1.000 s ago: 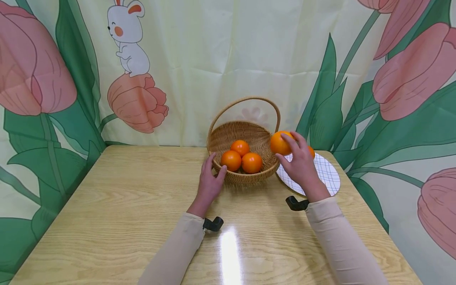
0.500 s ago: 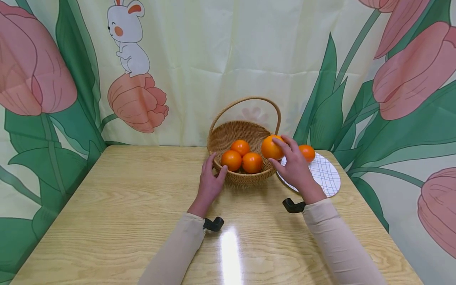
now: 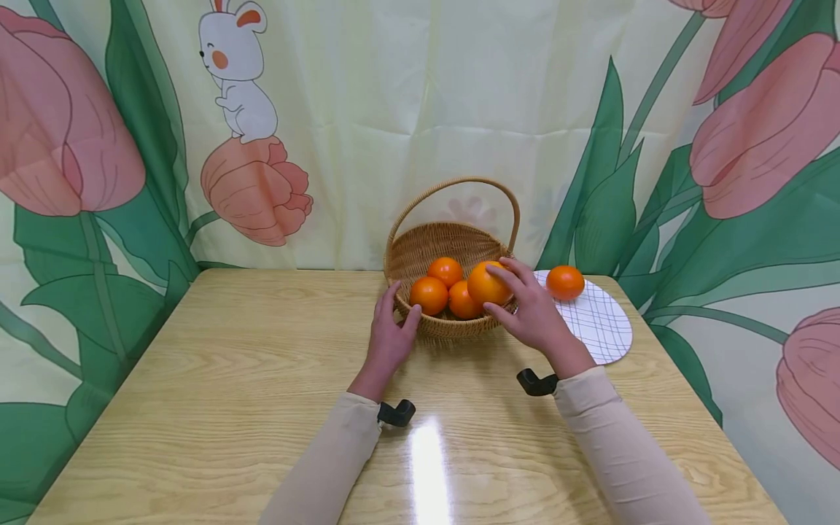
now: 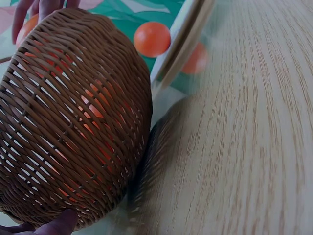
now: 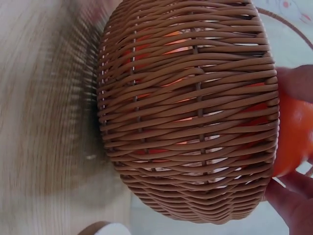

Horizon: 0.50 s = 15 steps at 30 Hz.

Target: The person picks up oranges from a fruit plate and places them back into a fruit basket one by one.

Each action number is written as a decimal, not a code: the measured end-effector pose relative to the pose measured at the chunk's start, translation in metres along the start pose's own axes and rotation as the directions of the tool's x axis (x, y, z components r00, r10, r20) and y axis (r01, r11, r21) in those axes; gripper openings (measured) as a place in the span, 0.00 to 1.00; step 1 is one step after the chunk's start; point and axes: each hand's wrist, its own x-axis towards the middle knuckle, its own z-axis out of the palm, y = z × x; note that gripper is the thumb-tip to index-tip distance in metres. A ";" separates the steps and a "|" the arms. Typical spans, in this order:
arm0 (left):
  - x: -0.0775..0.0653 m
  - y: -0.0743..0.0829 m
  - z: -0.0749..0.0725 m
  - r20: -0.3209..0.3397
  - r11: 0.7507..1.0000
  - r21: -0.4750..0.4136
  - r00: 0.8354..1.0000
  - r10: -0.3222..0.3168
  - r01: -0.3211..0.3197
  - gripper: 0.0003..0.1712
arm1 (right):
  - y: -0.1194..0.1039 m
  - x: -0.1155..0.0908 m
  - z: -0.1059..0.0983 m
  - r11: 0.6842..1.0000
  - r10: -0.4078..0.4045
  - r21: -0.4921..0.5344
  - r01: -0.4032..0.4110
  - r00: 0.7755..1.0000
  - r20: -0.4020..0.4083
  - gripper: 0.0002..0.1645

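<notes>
A wicker basket point(image 3: 453, 329) with a tall arched handle stands at the back of the table, holding three oranges, one of them an orange point(image 3: 429, 295) at the left. My left hand point(image 3: 391, 335) grips the basket's left rim, its thumb inside the near edge. With thumb and fingers my right hand point(image 3: 534, 313) holds another orange point(image 3: 486, 284) over the basket's right side. In the right wrist view this held orange point(image 5: 293, 132) shows just past the basket's rim. Through the weave of the basket point(image 4: 78, 117) in the left wrist view, orange patches show.
Right of the basket lies a white plate point(image 3: 600, 324) with a blue grid pattern, partly behind my right hand. One orange point(image 3: 566, 282) rests at its far edge. A printed curtain point(image 3: 354, 131) hangs directly behind the wooden table point(image 3: 230, 394).
My right hand has carried its orange leftward and down, from above the plate to inside the basket's right rim. The orange on the plate has come into full view. My left hand stays put.
</notes>
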 end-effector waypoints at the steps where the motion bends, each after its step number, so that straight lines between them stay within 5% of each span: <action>1: 0.000 0.000 0.000 0.000 1.000 -0.001 1.000 0.004 -0.004 0.35 | 0.000 0.000 0.000 1.000 -0.005 0.001 0.005 1.000 0.003 0.35; 15: 0.000 -0.001 0.001 -0.001 1.000 0.002 1.000 0.008 -0.008 0.34 | 0.004 -0.003 0.001 0.999 -0.017 0.033 0.018 0.999 -0.034 0.28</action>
